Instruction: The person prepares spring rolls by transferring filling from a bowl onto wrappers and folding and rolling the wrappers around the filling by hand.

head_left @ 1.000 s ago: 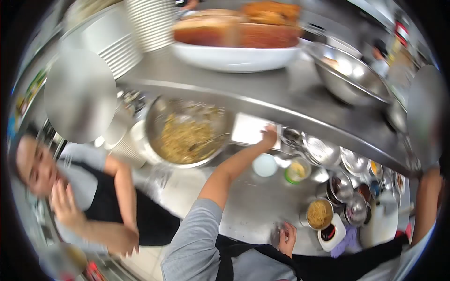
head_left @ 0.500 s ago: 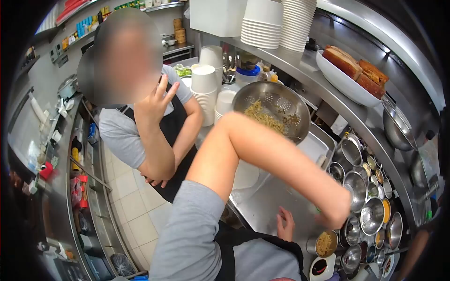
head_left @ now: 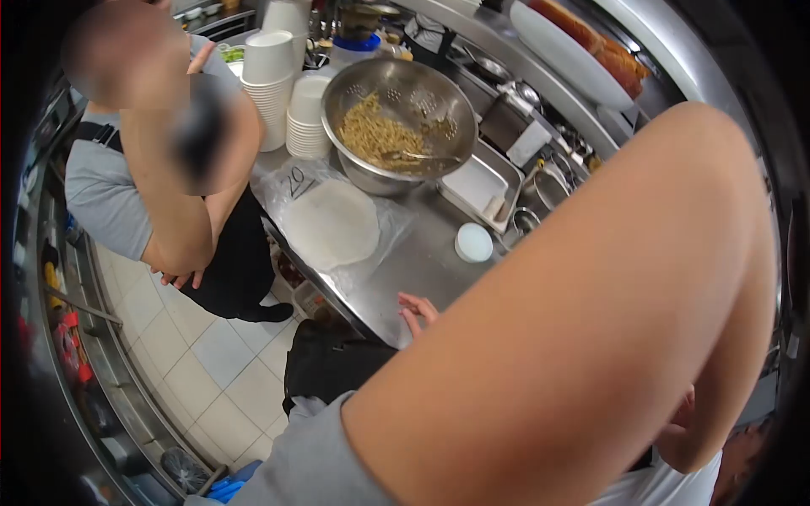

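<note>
My bent left arm fills the right foreground, its elbow at the upper right. Beneath it, my left hand (head_left: 685, 413) is mostly hidden behind the arm, so its grip does not show. My right hand (head_left: 418, 312) peeks out past the arm near the edge of the steel counter (head_left: 371, 287); its fingers are slightly bent and apart, with nothing visible in them. Beyond it, a stack of round white sheets (head_left: 331, 224) lies on a plastic bag marked 20. A small round white container (head_left: 473, 243) stands to the right. Behind sits a steel colander (head_left: 460, 110) holding yellowish shredded food (head_left: 380, 133) and a metal utensil.
A co-worker (head_left: 118, 194) in a grey shirt and black apron stands at the left, arms folded across. White bowls (head_left: 268, 76) are stacked behind the counter. A metal tray (head_left: 485, 181) lies beside the colander. Browned meat sits in a white dish (head_left: 561, 51) on the upper shelf.
My view has shifted right and nearer my left arm, which is raised and now covers more of the picture. The sheets and the small white container have come into plain view.
</note>
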A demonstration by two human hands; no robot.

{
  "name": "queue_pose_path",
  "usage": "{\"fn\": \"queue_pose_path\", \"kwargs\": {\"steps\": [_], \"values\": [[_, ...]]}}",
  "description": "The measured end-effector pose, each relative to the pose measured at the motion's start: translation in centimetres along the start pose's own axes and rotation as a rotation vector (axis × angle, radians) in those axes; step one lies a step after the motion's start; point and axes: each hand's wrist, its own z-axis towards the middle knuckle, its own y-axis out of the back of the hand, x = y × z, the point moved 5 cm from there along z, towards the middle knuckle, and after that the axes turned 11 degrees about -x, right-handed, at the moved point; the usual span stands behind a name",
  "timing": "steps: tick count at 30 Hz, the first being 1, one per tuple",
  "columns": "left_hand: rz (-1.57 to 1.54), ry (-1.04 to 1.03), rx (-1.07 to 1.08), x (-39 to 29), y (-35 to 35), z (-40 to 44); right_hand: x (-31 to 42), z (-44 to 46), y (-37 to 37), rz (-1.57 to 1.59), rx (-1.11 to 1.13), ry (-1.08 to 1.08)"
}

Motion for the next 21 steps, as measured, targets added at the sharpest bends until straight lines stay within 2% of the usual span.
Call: {"fn": "queue_pose_path", "kwargs": {"steps": [6,11,15,18,20,21], "values": [[-0.019,-0.017,0.079,-1.0,-5.0,-1.9,-2.4,1.5,-0.9,-0.082,0.008,-0.078],[0.004,0.047,0.086,0.8,-3.1,-4.9,-5.6,4.8,-3.7,-0.211,0.045,-0.141],[0.033,0.155,0.047,4.2,1.1,-9.5,-9.2,9.2,-6.7,-0.326,0.061,-0.165],[0.027,0.303,-0.017,7.7,3.3,-14.6,-13.6,13.4,-9.8,-0.350,-0.016,-0.031],[-0.066,0.437,-0.178,10.8,2.9,-20.1,-18.1,15.9,-12.3,-0.345,-0.113,0.088],[-0.132,0.468,-0.342,12.4,1.4,-24.0,-19.4,16.8,-13.5,-0.342,-0.168,0.146]]}}
